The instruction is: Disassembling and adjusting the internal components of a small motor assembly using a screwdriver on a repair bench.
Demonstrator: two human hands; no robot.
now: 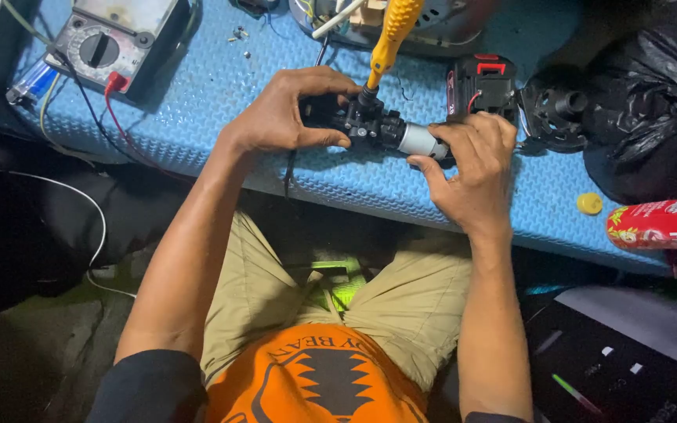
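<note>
The motor unit (378, 127), a black assembly with a silvery cylinder at one end, lies on the blue worktop (221, 94) near its front edge. The left hand (287, 113) is wrapped round the unit's black end, fingers curled tight over it. The right hand (472, 168) pinches the silvery end, fingers closed narrow on it. A yellow-handled screwdriver (392, 35) stands tilted with its tip at the top of the unit, just beyond the left hand; no hand grips it.

The unit looks stiff and fairly heavy for its bulk. The ribbed black body should give a sure hold, while the smooth metal end is likely slippery. Thin wires near it seem fragile, so the body is the safer place to hold.

Behind the unit and to its right sits a black battery pack (481, 82) with red trim. A multimeter (111, 35) lies well to the unit's left. A red can (660, 222), on its side, and a yellow cap (588, 203) lie to the right. What the black bag (652, 94) holds cannot be seen.
</note>
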